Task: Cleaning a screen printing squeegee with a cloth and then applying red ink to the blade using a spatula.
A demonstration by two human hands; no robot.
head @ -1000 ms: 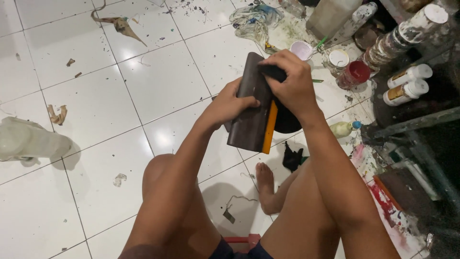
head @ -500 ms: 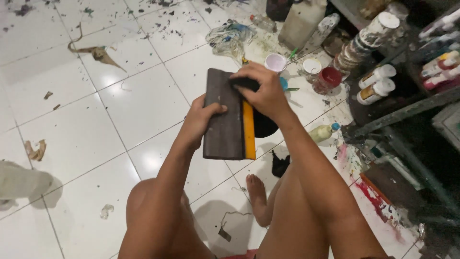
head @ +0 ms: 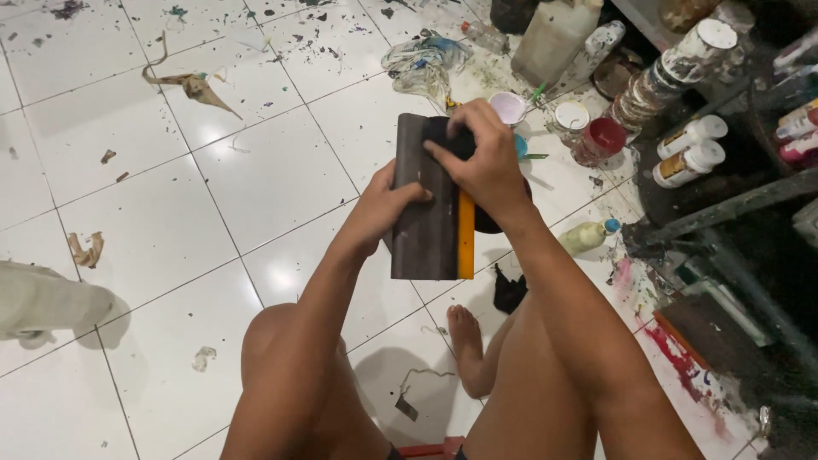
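Observation:
A dark grey squeegee (head: 426, 223) with an orange rubber edge stands upright over the white tiled floor. My left hand (head: 385, 204) grips its left side, thumb across the face. Over its upper right part lies my right hand (head: 486, 162), pressing a dark cloth against it. Behind the squeegee a black round container (head: 492, 223) shows partly. My bare legs and one foot (head: 467, 339) are below.
Paint tubs, a red-lidded jar (head: 601, 140), white bottles (head: 692, 146) and a jug (head: 552, 36) crowd the upper right by a dark metal rack (head: 741, 204). A crumpled plastic bag (head: 424, 60) lies behind. Paper scraps (head: 189, 83) and paint spatter dot the floor; a pale bundle (head: 43, 300) lies left.
The view has tilted down and shifted, so the squeegee sits lower in frame and stands more upright. Both hands stay on it; my right hand has slid along its upper part.

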